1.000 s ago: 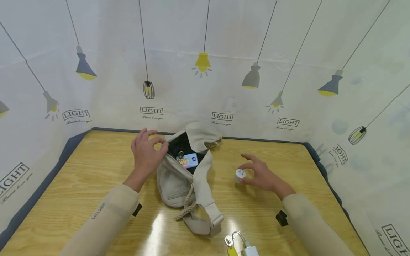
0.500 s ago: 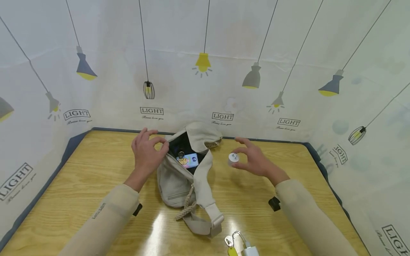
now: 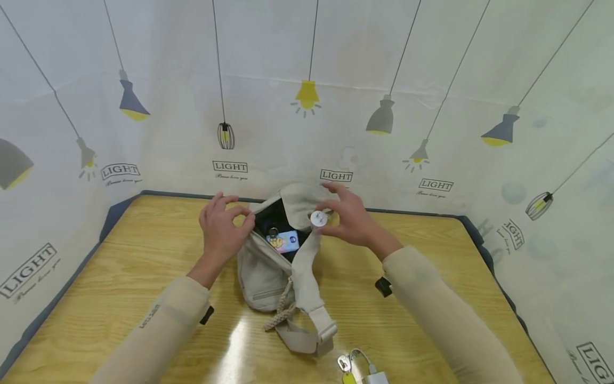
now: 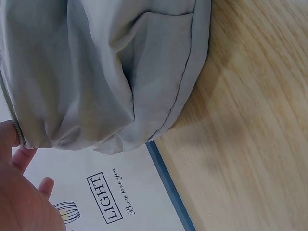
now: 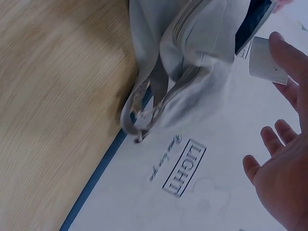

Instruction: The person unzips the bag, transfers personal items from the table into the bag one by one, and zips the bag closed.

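Observation:
A beige sling bag [image 3: 263,274] lies on the table with its dark main compartment unzipped. My left hand [image 3: 220,226] pinches the zipped edge of that opening at its left side; the left wrist view shows the fingertips on the zipper [image 4: 17,126]. Inside the bag lie a colourful cartoon-printed card or case [image 3: 289,241] and a dark ring-like item [image 3: 273,232]. Between thumb and finger, my right hand [image 3: 352,216] holds a white cylindrical plug [image 3: 318,218] with small metal prongs on its upper face. It hovers at the right side of the bag's opening.
The bag's strap [image 3: 314,306] and a braided cord [image 3: 280,318] trail toward the near side. At the near edge lie a white block with a short cable [image 3: 376,377] and a yellow tag [image 3: 348,377]. A lamp-printed cloth [image 3: 268,133] stands behind the table.
My right hand has moved left and away from me with the plug, from the table's right part to the bag's opening. The left hand keeps its hold on the bag's edge.

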The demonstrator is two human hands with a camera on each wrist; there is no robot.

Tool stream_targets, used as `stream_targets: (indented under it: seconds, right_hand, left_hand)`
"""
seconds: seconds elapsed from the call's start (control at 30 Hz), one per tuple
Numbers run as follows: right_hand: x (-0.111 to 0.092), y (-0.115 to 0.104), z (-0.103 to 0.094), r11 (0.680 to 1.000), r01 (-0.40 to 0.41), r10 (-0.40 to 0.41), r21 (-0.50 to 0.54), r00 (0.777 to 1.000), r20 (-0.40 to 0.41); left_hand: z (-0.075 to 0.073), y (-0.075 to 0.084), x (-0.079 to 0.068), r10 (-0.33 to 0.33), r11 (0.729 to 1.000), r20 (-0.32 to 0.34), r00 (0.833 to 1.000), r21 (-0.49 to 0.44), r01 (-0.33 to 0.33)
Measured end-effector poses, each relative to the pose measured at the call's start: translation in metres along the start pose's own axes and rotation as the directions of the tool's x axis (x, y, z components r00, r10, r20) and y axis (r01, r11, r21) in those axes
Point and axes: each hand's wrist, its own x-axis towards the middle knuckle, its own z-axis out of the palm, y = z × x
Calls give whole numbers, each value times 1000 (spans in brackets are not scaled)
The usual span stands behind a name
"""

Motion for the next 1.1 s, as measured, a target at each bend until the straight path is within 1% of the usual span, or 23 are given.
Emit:
stream_targets:
  seconds: [0.17, 0.37, 0.43, 0.6, 0.77, 0.9, 1.1]
  right_hand:
    - [21, -19, 17, 999, -1, 3, -36, 998, 66]
    - [41, -32, 42, 994, -41, 53, -101, 991, 124]
    - [45, -33, 49, 989, -46, 65, -139, 988, 141]
    - [48, -34, 57, 977, -8, 48, -214, 982, 181]
    - [47, -34, 58, 973, -9, 51, -232, 983, 177]
    - [48, -33, 59, 974, -16, 54, -227, 985, 164]
    - [50, -32, 66, 977, -60, 81, -202, 992, 96]
  left_hand:
    - [-1, 0, -1, 1, 1000, 3, 1000, 4, -1]
    - [0, -1, -2, 0, 1000, 12, 1000, 15, 0]
    - [-1, -1, -1, -1, 1000, 12, 1000, 15, 1]
    - [-1, 0, 0, 5, 1000, 9, 1000, 17, -5]
    - [-1, 1, 1, 17, 1000, 0, 1000, 15, -17]
    - [-2, 1, 0, 13, 1000, -2, 1000, 13, -13]
    - [-2, 2, 0, 15, 1000, 3, 1000, 1, -15]
